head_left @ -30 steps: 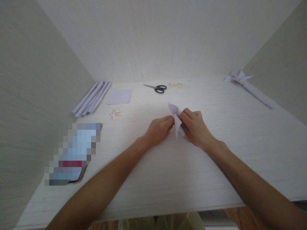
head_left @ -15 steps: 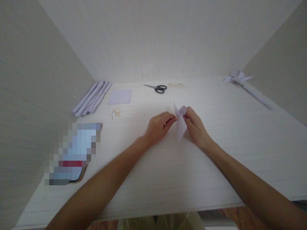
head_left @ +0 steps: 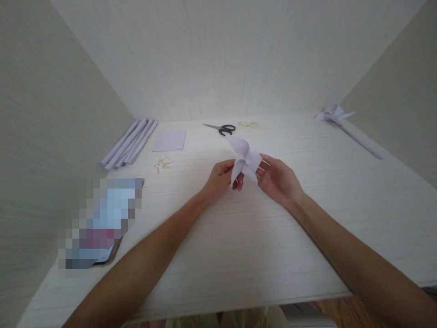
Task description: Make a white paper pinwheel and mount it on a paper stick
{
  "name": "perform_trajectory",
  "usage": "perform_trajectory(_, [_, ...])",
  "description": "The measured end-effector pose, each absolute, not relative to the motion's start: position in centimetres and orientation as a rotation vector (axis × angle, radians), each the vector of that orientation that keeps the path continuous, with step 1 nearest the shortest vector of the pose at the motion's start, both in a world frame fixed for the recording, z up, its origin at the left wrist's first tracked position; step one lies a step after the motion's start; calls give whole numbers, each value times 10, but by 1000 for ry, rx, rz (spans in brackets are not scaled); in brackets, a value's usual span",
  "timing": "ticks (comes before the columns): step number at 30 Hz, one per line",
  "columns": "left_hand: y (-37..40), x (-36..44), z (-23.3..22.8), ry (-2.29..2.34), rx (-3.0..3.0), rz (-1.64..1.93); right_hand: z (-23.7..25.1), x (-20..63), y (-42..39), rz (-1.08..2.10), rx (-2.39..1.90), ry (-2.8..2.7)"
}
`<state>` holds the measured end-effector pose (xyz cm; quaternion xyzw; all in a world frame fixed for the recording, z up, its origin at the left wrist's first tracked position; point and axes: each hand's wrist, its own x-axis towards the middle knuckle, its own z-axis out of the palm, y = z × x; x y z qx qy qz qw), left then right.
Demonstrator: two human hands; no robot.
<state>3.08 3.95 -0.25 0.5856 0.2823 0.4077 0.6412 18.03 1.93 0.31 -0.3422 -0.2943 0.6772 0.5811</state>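
Observation:
A white paper pinwheel head (head_left: 241,148), its curved blades facing me, is up above the table in front of me. My left hand (head_left: 218,181) grips it from behind, with its fingertips partly hidden by the paper. Beside the right-hand blade, my right hand (head_left: 280,178) is open, palm up and fingers stretched out. Its fingertips reach the paper's edge; whether they press on it I cannot tell.
Rolled paper tubes (head_left: 131,143), a paper square (head_left: 169,140) and small pale sticks (head_left: 163,164) lie at left. Black-handled scissors (head_left: 226,129) and more pale bits (head_left: 249,124) are behind. A blurred phone (head_left: 109,205) lies near left; a pinwheel on a paper stick (head_left: 362,139), far right.
The pinwheel has turned from edge-on to showing its blades and shifted slightly left. My right hand has let go of its pinch and opened; my left hand has moved behind the paper.

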Motion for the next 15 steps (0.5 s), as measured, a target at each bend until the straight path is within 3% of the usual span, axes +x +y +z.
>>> perform_trajectory(4, [39, 29, -7, 645, 1291, 823, 5, 181, 16, 1782, -713, -662])
perform_trajectory(15, [44, 31, -14, 627, 1211, 695, 3, 186, 13, 1914, -697, -626])
